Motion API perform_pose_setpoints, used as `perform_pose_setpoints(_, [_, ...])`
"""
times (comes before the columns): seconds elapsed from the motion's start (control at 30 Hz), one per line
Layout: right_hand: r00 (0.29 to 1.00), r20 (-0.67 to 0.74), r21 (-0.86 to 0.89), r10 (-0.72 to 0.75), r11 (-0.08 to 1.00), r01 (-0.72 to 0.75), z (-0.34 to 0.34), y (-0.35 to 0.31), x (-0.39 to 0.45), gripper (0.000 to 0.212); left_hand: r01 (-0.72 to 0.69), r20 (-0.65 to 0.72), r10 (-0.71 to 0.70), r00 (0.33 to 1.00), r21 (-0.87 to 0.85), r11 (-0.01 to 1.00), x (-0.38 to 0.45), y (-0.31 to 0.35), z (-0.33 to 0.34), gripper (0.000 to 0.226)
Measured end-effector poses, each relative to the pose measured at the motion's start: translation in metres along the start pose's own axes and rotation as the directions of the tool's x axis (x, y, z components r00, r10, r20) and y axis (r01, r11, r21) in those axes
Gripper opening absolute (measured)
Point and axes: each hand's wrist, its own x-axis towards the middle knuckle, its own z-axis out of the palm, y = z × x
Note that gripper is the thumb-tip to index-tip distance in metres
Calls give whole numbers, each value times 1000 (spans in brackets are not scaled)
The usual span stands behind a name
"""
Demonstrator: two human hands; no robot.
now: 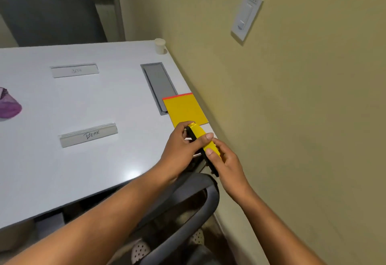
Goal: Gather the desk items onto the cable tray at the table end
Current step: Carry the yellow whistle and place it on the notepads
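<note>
Held in both hands: a yellow stapler with black underside, just above the bench corner. Left hand curled around its far half, thumb across the yellow top; right hand pinching the near end, thumb on top. Both grips clamped on the stapler, no free finger seen.

Just beyond, a yellow pad with a red top edge, lying flat and overlapping the near end of the grey tray set flush in the bench. Farther out, two name plates, a small white cup at the far corner, a purple mesh pouch at the left edge. Below the hands, a chair back.

Probably about to be carried to the tray. Possible trouble: stapler held over the bench edge, so a loose change of hands could drop it to the floor. Also could be pressed shut by the thumbs and fire a staple. Set on the pad, might push it sideways off the bench.
</note>
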Motion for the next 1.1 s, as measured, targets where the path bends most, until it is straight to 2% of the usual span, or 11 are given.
perform_pose_setpoints(0.07, [998, 52, -40, 18, 999, -16, 3, 4, 24, 41, 14, -36, -13, 999, 6, 1000, 16, -3, -7, 72])
perform_pose_setpoints(0.17, [991, 121, -57, 50, 997, -43, 11, 10, 59, 44, 27, -93, -29, 995, -17, 999, 44, -12, -16, 59])
perform_pose_setpoints(0.27, [981, 159, -42, 107, 994, -101, 20, 24, 94, 42, 50, -156, -51, 986, -9, 999, 74, -24, -23, 58])
perform_pose_setpoints(0.43, [949, 216, -48, 231, 973, -227, 33, 56, 150, 15, 97, -223, -72, 972, 104, 990, 126, -58, -38, 50])
perform_pose_setpoints(0.53, [928, 230, -55, 293, 956, -288, 39, 74, 179, 26, 133, -260, -89, 962, 158, 978, 152, -87, -49, 38])
perform_pose_setpoints(0.63, [913, 210, -96, 350, 937, -337, 44, 97, 209, 35, 128, -290, -32, 956, 321, 938, 170, -117, -63, 42])
perform_pose_setpoints(0.77, [925, 122, -190, 360, 923, -334, 50, 115, 250, 47, 75, -244, 112, 963, 645, 761, 199, -162, -95, 51])
perform_pose_setpoints(0.83, [951, 114, -259, 287, 933, -251, 52, 119, 274, 52, 92, -187, 96, 978, 791, 605, 213, -180, -105, 60])
perform_pose_setpoints(0.9, [968, 118, -329, 221, 929, -172, 52, 120, 302, 60, 93, -147, 103, 984, 910, 405, 222, -195, -112, 71])
perform_pose_setpoints(1.0, [969, 178, -379, 173, 921, -95, 55, 122, 355, 62, 86, -117, 167, 979, 980, 182, 225, -222, -115, 69])
perform_pose_setpoints(1.1, [959, 266, -428, 97, 903, 27, 58, 120, 411, 52, 94, -122, 235, 964, 987, 127, 228, -242, -114, 66])
